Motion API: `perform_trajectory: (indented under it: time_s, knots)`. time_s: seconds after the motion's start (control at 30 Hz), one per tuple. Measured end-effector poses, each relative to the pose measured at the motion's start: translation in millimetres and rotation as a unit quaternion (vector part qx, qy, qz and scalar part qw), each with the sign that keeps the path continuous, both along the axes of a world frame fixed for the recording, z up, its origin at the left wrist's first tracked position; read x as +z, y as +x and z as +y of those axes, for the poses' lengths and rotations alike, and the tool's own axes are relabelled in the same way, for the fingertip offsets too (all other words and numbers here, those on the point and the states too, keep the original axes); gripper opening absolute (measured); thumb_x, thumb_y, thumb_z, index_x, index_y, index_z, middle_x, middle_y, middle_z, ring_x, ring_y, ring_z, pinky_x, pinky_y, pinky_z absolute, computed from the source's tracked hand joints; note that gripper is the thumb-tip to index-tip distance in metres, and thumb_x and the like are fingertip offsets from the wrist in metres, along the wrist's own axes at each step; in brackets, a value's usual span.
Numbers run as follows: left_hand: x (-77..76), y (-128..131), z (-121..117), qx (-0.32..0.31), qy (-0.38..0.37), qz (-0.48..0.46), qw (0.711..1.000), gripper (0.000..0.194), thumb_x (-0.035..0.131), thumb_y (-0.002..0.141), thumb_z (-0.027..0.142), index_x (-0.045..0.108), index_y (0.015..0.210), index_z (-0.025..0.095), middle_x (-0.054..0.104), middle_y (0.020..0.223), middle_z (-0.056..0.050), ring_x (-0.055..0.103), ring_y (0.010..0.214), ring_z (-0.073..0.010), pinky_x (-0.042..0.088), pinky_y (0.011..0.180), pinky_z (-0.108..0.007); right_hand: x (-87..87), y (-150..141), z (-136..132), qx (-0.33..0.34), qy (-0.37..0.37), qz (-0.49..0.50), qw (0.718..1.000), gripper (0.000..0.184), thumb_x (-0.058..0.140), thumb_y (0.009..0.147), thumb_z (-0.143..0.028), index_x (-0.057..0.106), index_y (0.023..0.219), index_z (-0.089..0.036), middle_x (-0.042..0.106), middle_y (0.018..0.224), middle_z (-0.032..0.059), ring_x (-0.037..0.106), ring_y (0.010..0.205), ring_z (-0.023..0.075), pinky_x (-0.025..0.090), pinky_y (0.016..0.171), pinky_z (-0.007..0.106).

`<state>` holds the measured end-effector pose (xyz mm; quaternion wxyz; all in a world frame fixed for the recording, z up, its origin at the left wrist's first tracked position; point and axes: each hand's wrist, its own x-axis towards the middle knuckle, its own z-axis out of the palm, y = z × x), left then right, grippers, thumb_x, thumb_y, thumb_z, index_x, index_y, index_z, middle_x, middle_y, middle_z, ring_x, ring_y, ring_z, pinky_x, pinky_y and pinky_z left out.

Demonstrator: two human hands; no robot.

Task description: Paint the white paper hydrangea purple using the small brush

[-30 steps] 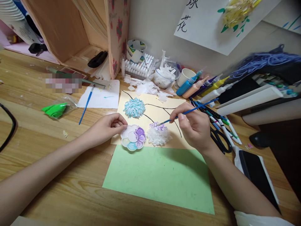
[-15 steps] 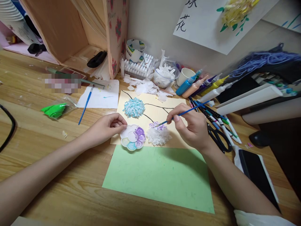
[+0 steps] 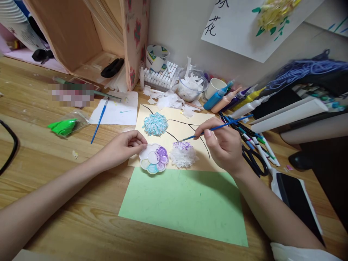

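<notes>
My left hand (image 3: 133,145) pinches the upper left rim of a flower-shaped paint palette (image 3: 153,158), whose wells hold purple and light blue paint. In my right hand (image 3: 221,143) is a thin blue paintbrush (image 3: 217,127), its tip at the upper edge of a white paper flower (image 3: 183,156). Purple paint marks the top of that flower; the lower part is white. A blue-tinted paper flower (image 3: 155,124) sits up and to the left on the same cream sheet (image 3: 176,113), which has black drawn stems. My right hand partly hides the sheet.
Green paper (image 3: 185,203) lies in front of the cream sheet. Scissors (image 3: 254,161), pens and paint bottles (image 3: 217,97) stand or lie at right. Behind are a bowl of paper scraps (image 3: 191,87) and markers (image 3: 160,78). A second brush (image 3: 99,121) and green clay (image 3: 63,127) are at left.
My right hand has shifted the paintbrush slightly, its tip now a little higher at the flower's top edge and its shaft tilted flatter. My left hand and the palette are nearly still.
</notes>
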<state>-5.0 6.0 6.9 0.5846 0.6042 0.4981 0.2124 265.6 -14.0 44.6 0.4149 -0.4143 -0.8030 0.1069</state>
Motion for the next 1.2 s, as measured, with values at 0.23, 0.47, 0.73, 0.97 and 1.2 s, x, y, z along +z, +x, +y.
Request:
perform_trajectory:
  time_s: [0.23, 0.47, 0.73, 0.97, 1.2]
  knots:
    - [0.9, 0.9, -0.3, 0.002, 0.005, 0.000, 1.000, 0.024, 0.069, 0.075, 0.036, 0.061, 0.082, 0.015, 0.060, 0.070, 0.001, 0.054, 0.065, -0.0128, 0.042, 0.059, -0.024, -1.4, -1.5, 1.3, 0.012, -0.008, -0.033, 0.999, 0.023, 0.044, 0.091, -0.019, 0.060, 0.075, -0.020, 0.064, 0.070, 0.0016, 0.058, 0.065, 0.0153, 0.046, 0.064, 0.030]
    - [1.3, 0.5, -0.8, 0.005, 0.014, 0.008, 1.000, 0.025, 0.070, 0.074, 0.039, 0.062, 0.080, 0.016, 0.060, 0.069, 0.001, 0.056, 0.064, -0.0144, 0.044, 0.059, -0.026, 0.8, -1.2, 0.9, -0.001, -0.002, -0.018, 1.000, 0.023, 0.043, 0.092, -0.020, 0.060, 0.077, -0.021, 0.064, 0.071, 0.0024, 0.060, 0.067, 0.0158, 0.046, 0.064, 0.031]
    - [0.4, 0.1, -0.1, -0.001, 0.011, 0.006, 1.000, 0.022, 0.069, 0.074, 0.035, 0.062, 0.081, 0.016, 0.060, 0.070, 0.001, 0.055, 0.064, -0.0136, 0.043, 0.059, -0.025, -3.0, -0.9, 1.8, 0.014, -0.003, -0.048, 0.999, 0.020, 0.045, 0.091, -0.017, 0.059, 0.078, -0.020, 0.064, 0.070, 0.0019, 0.059, 0.067, 0.0147, 0.045, 0.065, 0.030]
    - [-1.5, -1.1, -0.3, -0.005, 0.012, 0.004, 1.000, 0.021, 0.069, 0.076, 0.035, 0.062, 0.082, 0.015, 0.060, 0.071, 0.000, 0.055, 0.066, -0.0135, 0.043, 0.059, -0.024, -0.1, -1.4, 0.9, 0.003, 0.001, -0.015, 1.000, 0.023, 0.043, 0.092, -0.019, 0.059, 0.076, -0.021, 0.063, 0.069, 0.0021, 0.060, 0.066, 0.0158, 0.046, 0.064, 0.031]
    - [2.4, 0.8, -0.8, 0.001, 0.010, 0.007, 1.000, 0.023, 0.069, 0.075, 0.037, 0.061, 0.080, 0.016, 0.060, 0.070, 0.001, 0.056, 0.065, -0.0141, 0.043, 0.058, -0.025, -1.9, -2.9, 0.3, 0.007, 0.012, -0.026, 1.000, 0.020, 0.045, 0.091, -0.018, 0.059, 0.078, -0.021, 0.063, 0.069, 0.0020, 0.058, 0.066, 0.0160, 0.046, 0.065, 0.032]
